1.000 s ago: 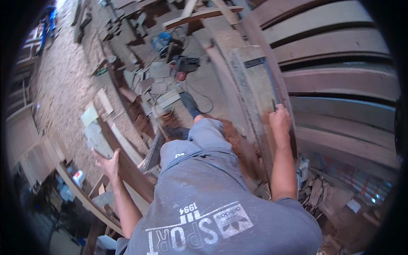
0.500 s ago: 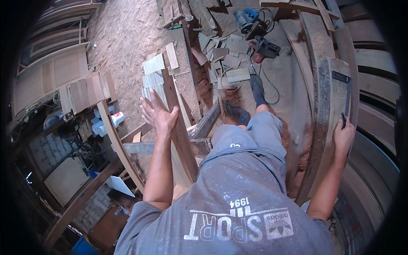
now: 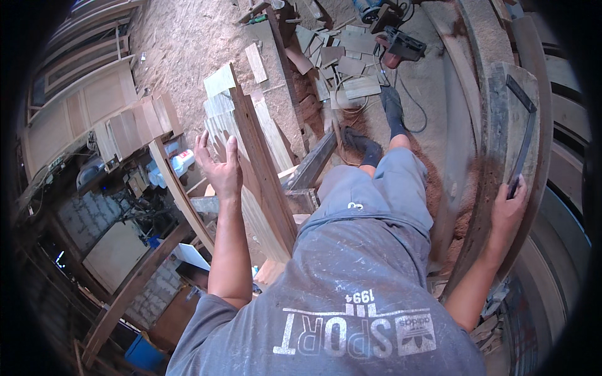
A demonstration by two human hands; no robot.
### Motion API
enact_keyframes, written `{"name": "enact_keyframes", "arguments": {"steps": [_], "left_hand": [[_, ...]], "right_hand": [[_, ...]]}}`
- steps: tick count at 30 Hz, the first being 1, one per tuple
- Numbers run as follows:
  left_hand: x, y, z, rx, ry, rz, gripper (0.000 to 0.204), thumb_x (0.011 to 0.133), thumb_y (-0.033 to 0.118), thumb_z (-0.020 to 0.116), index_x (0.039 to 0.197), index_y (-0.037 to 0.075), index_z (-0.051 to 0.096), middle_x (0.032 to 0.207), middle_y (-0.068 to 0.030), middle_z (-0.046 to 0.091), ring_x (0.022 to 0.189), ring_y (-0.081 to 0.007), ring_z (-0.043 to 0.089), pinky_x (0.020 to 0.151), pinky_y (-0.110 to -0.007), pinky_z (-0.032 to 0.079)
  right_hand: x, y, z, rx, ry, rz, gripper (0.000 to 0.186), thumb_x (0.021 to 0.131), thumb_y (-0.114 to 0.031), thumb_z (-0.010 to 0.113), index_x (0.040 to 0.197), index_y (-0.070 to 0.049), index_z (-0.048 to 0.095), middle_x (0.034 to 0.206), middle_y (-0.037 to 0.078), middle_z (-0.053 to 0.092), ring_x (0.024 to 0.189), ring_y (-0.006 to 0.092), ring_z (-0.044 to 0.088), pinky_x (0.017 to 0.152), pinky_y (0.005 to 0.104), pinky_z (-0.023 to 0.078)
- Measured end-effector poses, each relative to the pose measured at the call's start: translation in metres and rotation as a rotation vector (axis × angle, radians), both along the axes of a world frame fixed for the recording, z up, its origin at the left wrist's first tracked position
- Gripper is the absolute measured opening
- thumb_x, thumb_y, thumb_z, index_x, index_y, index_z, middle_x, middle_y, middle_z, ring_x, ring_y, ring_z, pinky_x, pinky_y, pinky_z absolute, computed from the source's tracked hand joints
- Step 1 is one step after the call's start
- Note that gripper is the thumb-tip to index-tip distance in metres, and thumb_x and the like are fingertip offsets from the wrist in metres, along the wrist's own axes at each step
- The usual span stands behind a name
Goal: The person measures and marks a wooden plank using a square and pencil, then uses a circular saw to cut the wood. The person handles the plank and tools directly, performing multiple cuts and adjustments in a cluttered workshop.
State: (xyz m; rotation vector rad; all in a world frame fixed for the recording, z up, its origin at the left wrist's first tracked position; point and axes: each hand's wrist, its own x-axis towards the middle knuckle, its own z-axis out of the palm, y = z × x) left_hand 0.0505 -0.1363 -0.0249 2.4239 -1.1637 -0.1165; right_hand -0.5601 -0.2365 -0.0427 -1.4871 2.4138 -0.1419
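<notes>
My left hand (image 3: 222, 170) is raised with its thumb and fingers spread, holding nothing. It is beside a long stack of pale wooden boards (image 3: 252, 169) that stand close together, their far ends stepped. On the right, my right hand (image 3: 508, 203) is closed at the near end of the thin dark blade of a try square (image 3: 524, 139). A small dark, pen-like piece also shows at the fingertips, partly hidden. The square lies at a slant on a thick wooden plank (image 3: 500, 128), its stock toward the far end.
Wood offcuts (image 3: 351, 66) litter the sawdust-covered floor ahead, beside a corded power tool (image 3: 401, 47). A dark timber support (image 3: 311, 161) stands by my legs. Framed wooden panels (image 3: 88, 94), short boards (image 3: 147, 119) and white containers (image 3: 182, 163) are at the left.
The try square has turned on the plank, its stock now more slanted, and my right hand is at its blade end. My left hand has moved left, away from the board stack.
</notes>
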Motion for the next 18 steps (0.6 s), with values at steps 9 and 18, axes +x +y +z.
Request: {"name": "enact_keyframes", "arguments": {"steps": [9, 18], "left_hand": [[0.018, 0.058, -0.009, 0.061, 0.279, 0.150, 0.082, 0.098, 0.043, 0.083, 0.159, 0.001, 0.049, 0.160, -0.0239, 0.049, 0.153, -0.0361, 0.044, 0.129, -0.051, 0.030], [0.043, 0.151, -0.020, 0.151, 0.504, 0.278, 0.077, 0.098, 0.041, 0.084, 0.158, 0.002, 0.054, 0.147, -0.0184, 0.065, 0.133, -0.0277, 0.063, 0.115, -0.044, 0.048]], "right_hand": [[0.059, 0.014, -0.026, -0.089, -0.438, 0.105, 0.040, 0.102, -0.021, 0.074, 0.135, -0.001, 0.066, 0.107, 0.013, 0.077, 0.094, 0.0227, 0.073, 0.084, 0.0387, 0.058], [0.252, -0.026, -0.052, 0.167, -1.338, 0.463, 0.033, 0.099, -0.030, 0.080, 0.109, -0.002, 0.066, 0.091, 0.003, 0.066, 0.078, 0.0103, 0.057, 0.071, 0.0305, 0.049]]}}
